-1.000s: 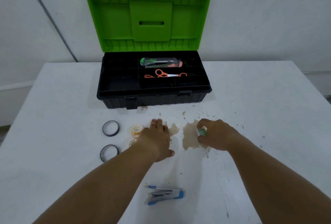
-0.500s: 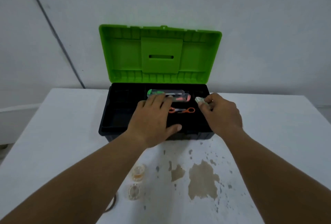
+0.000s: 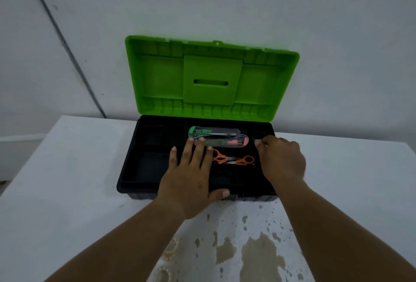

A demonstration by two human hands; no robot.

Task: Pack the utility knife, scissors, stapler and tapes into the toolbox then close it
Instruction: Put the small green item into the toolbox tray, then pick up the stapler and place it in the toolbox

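Observation:
The toolbox stands open on the white table, its green lid upright against the wall. In its black tray lie the utility knife in a clear case and the orange scissors. My left hand rests flat over the tray's middle with fingers spread, fingertips touching the knife case. My right hand is over the tray's right end, fingers pinched on a small tape, of which only a sliver shows. The stapler is out of view.
Two clear tape rolls lie on the table near the bottom edge, partly hidden by my left forearm. Brown stains mark the tabletop in front of the box. A wall rises right behind the lid.
Both hands moved from the table in front of the box up to the tray, the right one carrying the small tape. The view tilted up, so the stapler and dark tape rolls left the frame.

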